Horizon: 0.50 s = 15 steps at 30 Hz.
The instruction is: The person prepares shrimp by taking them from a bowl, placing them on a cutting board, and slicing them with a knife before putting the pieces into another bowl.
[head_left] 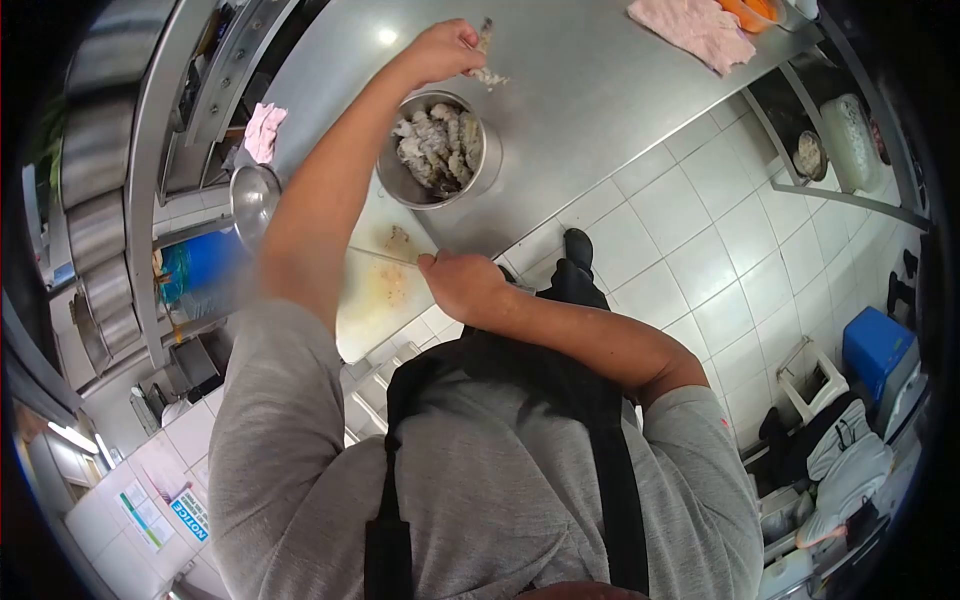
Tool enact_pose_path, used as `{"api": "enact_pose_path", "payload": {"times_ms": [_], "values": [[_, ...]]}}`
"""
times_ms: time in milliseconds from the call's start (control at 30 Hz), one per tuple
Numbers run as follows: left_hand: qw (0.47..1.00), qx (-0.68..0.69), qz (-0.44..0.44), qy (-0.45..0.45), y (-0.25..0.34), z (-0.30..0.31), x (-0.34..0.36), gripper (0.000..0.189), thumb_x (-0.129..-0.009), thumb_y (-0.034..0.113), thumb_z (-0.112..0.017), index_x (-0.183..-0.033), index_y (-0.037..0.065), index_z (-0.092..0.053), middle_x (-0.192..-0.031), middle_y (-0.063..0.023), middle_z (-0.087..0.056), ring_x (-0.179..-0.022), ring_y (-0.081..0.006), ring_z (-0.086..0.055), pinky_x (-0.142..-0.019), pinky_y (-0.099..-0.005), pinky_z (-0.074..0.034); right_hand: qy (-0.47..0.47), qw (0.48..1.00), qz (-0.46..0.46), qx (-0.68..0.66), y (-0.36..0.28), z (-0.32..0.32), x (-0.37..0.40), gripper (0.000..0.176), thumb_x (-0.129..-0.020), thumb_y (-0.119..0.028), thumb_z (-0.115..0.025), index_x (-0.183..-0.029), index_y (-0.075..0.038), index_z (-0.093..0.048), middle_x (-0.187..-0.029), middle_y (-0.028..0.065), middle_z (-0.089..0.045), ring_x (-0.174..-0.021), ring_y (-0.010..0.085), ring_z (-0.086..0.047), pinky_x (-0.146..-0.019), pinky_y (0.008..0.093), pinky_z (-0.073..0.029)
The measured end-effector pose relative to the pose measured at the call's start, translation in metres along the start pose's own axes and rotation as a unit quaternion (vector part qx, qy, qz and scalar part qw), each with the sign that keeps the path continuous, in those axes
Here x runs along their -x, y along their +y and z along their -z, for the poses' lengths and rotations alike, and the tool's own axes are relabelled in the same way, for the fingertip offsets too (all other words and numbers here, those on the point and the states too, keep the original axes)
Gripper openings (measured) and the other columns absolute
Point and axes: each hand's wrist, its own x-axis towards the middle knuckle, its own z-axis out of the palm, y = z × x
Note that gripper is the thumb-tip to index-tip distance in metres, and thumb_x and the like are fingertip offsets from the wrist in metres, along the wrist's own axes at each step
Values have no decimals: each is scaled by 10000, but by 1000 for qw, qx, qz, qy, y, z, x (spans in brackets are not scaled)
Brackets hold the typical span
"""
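My left hand (pixel 445 52) is stretched out over the steel table, its fingers closed on a greyish raw shrimp (pixel 489 76) that pokes out past the fingertips. Just below it stands a round metal pot (pixel 491 165) holding a heap of raw shrimp (pixel 438 148). Close to my body, my right hand (pixel 465 285) is closed in a fist at the right edge of a pale cutting board (pixel 365 315). From its thumb a thin, blade-like tool seen edge-on runs left across the board. Small wet scraps (pixel 397 238) and yellowish stains mark the board.
A steel bowl (pixel 254 200) sits left of the board, with a pink cloth (pixel 264 132) above it. Another pink cloth (pixel 693 32) and a container of orange food (pixel 750 12) lie at the table's far right. Shelving (pixel 95 190) borders the left side.
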Motion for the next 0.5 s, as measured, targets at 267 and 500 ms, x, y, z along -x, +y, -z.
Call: {"api": "enact_pose_path", "payload": {"times_ms": [267,500], "values": [[985,158,-56,49,3,61,157,501,-931,184,-827,-1361,27,-624,-1082,-110,-727,-910,-164,-715,-804,-340,-605,48,991,-4,124,-3,-12,-3,163,-959,-86,-558,-1096,-21,-615,-941,205,-741,-799,385,-772,-694,492,-629],[933,319,-13,167,-128,92,349,478,-933,234,-839,-1315,0,-673,-1091,-119,-760,-912,-196,-730,-835,-335,-604,32,982,-68,172,-20,-25,0,239,-936,-49,-591,-1165,-14,-529,-994,238,-723,-900,439,-757,-800,527,-617]]}}
